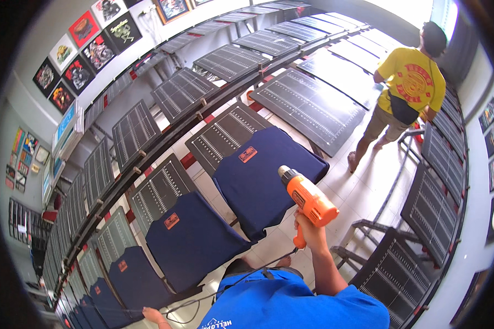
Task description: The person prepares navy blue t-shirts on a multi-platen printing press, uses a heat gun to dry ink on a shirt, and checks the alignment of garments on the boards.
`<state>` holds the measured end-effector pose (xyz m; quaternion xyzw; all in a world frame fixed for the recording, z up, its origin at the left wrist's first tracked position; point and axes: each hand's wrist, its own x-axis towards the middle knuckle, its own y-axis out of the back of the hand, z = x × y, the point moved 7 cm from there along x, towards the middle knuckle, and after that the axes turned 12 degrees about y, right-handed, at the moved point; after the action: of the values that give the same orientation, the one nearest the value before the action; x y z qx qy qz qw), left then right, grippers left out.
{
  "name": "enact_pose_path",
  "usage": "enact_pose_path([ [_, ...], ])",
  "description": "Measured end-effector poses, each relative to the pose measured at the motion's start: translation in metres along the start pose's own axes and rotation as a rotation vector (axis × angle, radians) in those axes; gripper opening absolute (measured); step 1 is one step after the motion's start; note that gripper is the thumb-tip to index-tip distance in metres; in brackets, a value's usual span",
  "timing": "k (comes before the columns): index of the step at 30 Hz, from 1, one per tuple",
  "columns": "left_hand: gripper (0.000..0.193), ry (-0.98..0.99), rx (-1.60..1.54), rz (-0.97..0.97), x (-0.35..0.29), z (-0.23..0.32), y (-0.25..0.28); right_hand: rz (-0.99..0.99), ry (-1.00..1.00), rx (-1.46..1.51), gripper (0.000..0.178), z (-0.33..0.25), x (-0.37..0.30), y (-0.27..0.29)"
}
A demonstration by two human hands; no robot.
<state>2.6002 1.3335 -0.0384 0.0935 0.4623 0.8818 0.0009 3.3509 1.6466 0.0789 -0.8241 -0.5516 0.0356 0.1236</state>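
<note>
My right hand [311, 226] grips an orange heat gun [312, 202] by its handle. The metal nozzle [286, 173] points up and left, over a dark blue shirt [269, 178] with a small orange print, laid on a black board. A black cord [258, 267] leaves the handle and runs left across my body. At the lower edge my left hand [153, 315] is closed, apparently round this cord; its fingers are small and partly hidden. Beside the first shirt lies a second dark blue shirt [195, 236], also with an orange print.
More blue shirts [140, 277] continue down the row at left. Black boards with white marks [230, 137] line long rails. A person in a yellow shirt [411, 77] stands ahead right, facing away. A metal frame [362, 233] and tilted boards [392, 268] stand at my right.
</note>
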Motion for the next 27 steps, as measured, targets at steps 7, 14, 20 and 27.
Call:
enact_pose_path([
  [7, 0.046, -0.009, -0.126, -0.208, -0.166, 0.103, -0.063, -0.342, -0.238, -0.3, 0.014, 0.021, 0.136, -0.031],
  [14, 0.032, -0.021, -0.361, -0.477, -0.337, 0.243, -0.124, -0.805, -0.209, -0.671, 0.029, 0.023, 0.231, -0.096],
  [20, 0.027, 0.073, -0.517, -0.496, -0.399, 0.253, -0.174, -1.083, -0.244, -0.747, 0.024, 0.067, 0.278, -0.145],
  [27, 0.029, 0.195, -0.449, -0.426, -0.432, 0.27, -0.171, -1.247, -0.357, -0.751, 0.028, 0.085, 0.31, -0.179],
])
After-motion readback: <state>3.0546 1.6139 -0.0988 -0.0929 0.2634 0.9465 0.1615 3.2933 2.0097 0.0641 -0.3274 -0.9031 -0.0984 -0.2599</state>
